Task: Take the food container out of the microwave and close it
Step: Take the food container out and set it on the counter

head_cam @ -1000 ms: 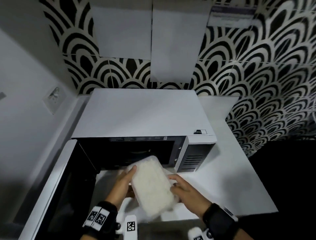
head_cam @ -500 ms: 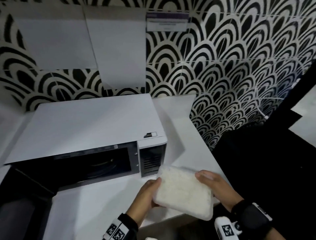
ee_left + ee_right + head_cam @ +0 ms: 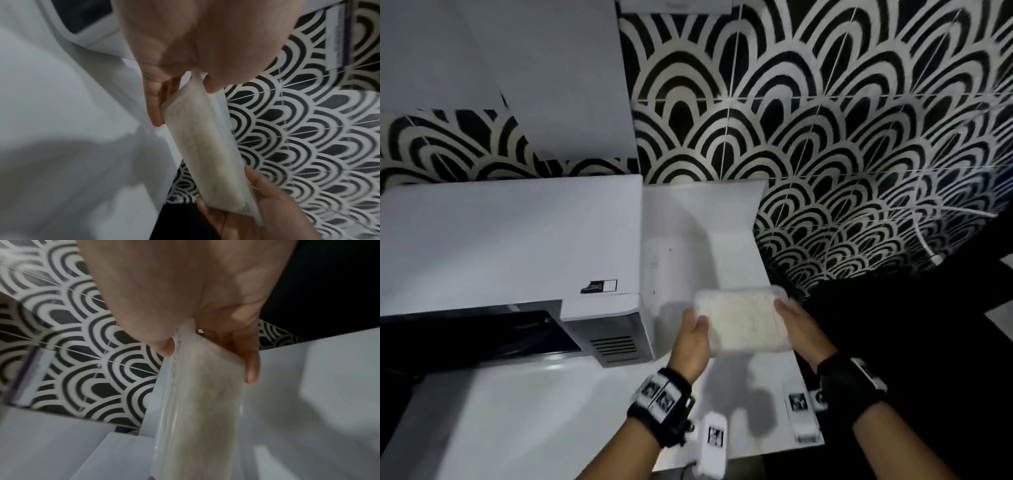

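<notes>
A clear plastic food container full of white rice is held just above the white counter, to the right of the microwave. My left hand grips its left end, thumb on top and fingers under it. My right hand grips its right end the same way. The left wrist view shows the container edge-on between both hands, and the right wrist view shows the container with my thumb on its rim. The microwave's dark cavity stands open; its door is out of frame.
A black-and-white scallop tiled wall rises behind the counter. White papers hang on it above the microwave. The counter's right edge drops into a dark area.
Both hands have carried the container out from the microwave's mouth and rightward, past its control panel, to the counter's right part. It has turned from lengthwise to crosswise. The view has swung right.
</notes>
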